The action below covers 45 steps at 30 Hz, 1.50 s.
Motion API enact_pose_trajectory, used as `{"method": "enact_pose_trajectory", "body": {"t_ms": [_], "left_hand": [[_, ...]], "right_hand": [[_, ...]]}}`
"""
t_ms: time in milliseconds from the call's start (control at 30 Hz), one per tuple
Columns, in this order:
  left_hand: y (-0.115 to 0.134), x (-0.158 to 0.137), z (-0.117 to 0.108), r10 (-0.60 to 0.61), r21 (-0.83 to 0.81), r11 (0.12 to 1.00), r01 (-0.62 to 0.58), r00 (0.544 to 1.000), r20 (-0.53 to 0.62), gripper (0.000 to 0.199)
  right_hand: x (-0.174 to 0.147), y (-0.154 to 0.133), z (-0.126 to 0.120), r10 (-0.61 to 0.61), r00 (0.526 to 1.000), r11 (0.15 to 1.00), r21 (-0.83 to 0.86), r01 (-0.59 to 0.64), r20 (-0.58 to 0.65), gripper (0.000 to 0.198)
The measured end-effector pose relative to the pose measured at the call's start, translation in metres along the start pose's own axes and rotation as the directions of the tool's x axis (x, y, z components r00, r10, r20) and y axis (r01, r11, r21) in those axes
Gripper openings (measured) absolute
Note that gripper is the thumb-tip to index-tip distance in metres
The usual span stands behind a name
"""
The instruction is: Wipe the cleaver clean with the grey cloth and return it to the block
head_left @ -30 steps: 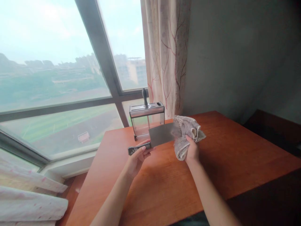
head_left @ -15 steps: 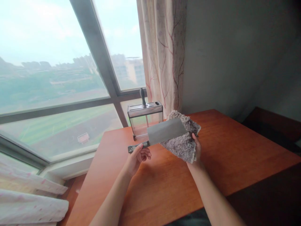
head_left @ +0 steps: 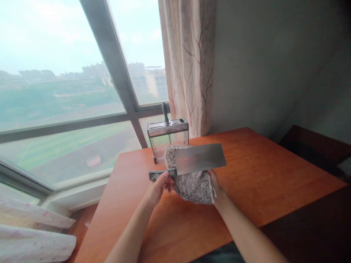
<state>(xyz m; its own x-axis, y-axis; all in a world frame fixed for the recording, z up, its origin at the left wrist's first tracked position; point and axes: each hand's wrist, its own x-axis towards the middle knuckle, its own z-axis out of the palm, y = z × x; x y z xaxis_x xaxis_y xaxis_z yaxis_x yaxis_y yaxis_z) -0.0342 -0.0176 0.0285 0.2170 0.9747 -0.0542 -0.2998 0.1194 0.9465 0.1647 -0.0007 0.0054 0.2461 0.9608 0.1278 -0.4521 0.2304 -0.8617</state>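
Observation:
A cleaver (head_left: 201, 158) with a broad grey blade is held above the table, its blade pointing right. My left hand (head_left: 161, 186) is closed on the cleaver's dark handle (head_left: 162, 174), thumb on top. My right hand (head_left: 215, 184) grips a fluffy grey-brown cloth (head_left: 193, 188) by its right side; most of those fingers are hidden behind the cloth and blade. The cloth lies behind and below the blade, reaching left to near the handle. Just beyond stands a clear-sided knife block (head_left: 168, 126) with a dark-handled tool (head_left: 165, 112) upright in its top.
Beneath my hands is a reddish-brown wooden table (head_left: 260, 175). A large window (head_left: 63, 98) borders it on the left, with a patterned curtain (head_left: 192, 69) at the far corner. A grey wall (head_left: 263, 65) stands behind the table.
The right hand has drawn the cloth left and down along behind the blade, toward the handle. The cleaver's blade has levelled and shifted slightly right; the left hand keeps its hold.

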Motion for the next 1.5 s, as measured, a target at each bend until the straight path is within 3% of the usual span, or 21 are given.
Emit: {"method": "enact_pose_trajectory", "body": {"t_ms": [300, 633, 800, 1000, 1100, 1267, 1500], "left_hand": [[0.003, 0.003, -0.003, 0.051, 0.004, 0.999, -0.051, 0.999, -0.006, 0.037], [0.01, 0.009, -0.022, 0.124, 0.008, 0.992, -0.124, 0.988, -0.086, 0.036], [0.008, 0.011, -0.021, 0.113, 0.037, 0.993, -0.111, 0.992, -0.059, 0.034], [0.01, 0.01, -0.016, 0.097, -0.124, 0.986, -0.108, 0.991, -0.091, 0.028], [0.011, 0.011, -0.015, 0.078, -0.194, 0.976, -0.101, 0.989, -0.124, 0.03], [0.013, 0.012, -0.013, 0.11, -0.219, 0.965, -0.147, 0.979, -0.173, 0.028], [0.017, 0.014, -0.021, 0.13, -0.252, 0.947, -0.198, 0.956, -0.263, 0.027]], "right_hand": [[0.01, -0.005, 0.0, 0.045, 0.999, 0.996, 0.076, -0.047, 0.022, 0.034], [0.026, -0.021, -0.023, 0.107, 0.986, 0.969, 0.207, -0.132, 0.129, 0.05], [0.021, -0.028, -0.018, 0.13, 0.983, 0.969, 0.196, -0.153, 0.127, 0.044], [0.021, -0.021, -0.012, 0.173, 0.982, 0.963, 0.194, -0.185, 0.077, 0.029], [0.024, -0.015, -0.013, 0.142, 0.989, 0.971, 0.19, -0.146, 0.034, 0.033], [0.028, -0.008, -0.016, -0.027, 0.994, 0.994, 0.099, 0.037, -0.106, 0.05], [0.025, -0.002, -0.016, -0.041, 0.989, 0.997, 0.062, 0.05, -0.14, 0.055]]}}
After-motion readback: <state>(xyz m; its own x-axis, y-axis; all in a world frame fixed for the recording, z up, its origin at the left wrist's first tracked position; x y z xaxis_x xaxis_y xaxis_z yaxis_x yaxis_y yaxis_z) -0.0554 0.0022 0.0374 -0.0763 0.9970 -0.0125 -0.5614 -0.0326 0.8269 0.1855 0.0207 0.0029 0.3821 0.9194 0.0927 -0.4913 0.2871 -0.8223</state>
